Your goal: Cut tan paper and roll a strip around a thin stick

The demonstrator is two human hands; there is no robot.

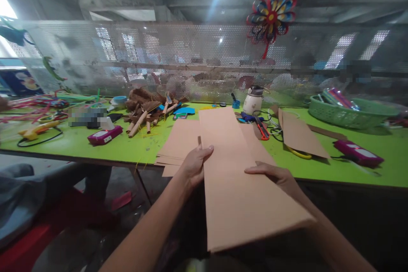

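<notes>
A long sheet of brown kraft paper (232, 195) is held up in front of me, over the table's front edge. My left hand (194, 165) grips its left edge, thumb on top and fingers behind. On the right side, my right hand (274, 175) is closed on the same paper, with a finger lying along its face and the rest hidden beneath. The paper's near end looks folded or layered. Behind it, more brown paper sheets (178, 138) lie stacked on the green table (140, 148).
Brown paper rolls (138, 123), a purple device (105, 135) and a yellow tool (40, 129) lie left. Orange-handled cutters (264, 131), a white jug (253, 101), a second purple device (358, 153) and a green basket (350, 112) stand right. A seated person's leg (41, 191) shows at left.
</notes>
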